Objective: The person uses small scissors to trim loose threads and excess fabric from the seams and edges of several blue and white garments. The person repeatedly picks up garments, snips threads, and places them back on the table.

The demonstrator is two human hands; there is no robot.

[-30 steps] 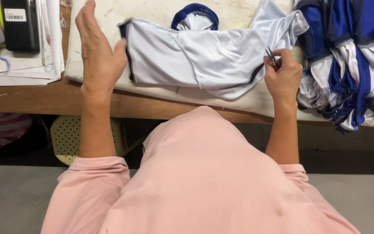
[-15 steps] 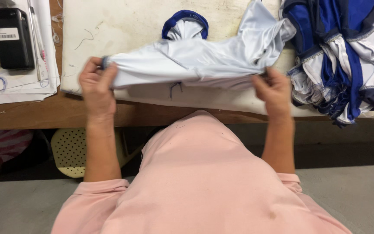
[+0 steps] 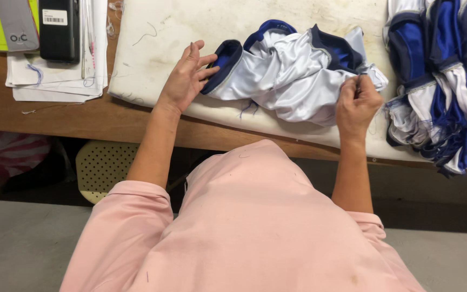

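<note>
Glossy cloth garment (image 3: 293, 75) (matt pad (image 3: 190, 32))

at the upper left of the frame a black phone-like slab (image 3: 59, 30) lies on the worktop atop a stack of white papers, its dark face blank. a small white rectangular label (image 3: 54, 17) with black bars sits near its top. left of it lies a grey tag (image 3: 17, 24) over a yellow-green sheet.

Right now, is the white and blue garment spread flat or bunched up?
Bunched up: the white and blue garment lies crumpled in folds on the padded board.
</note>
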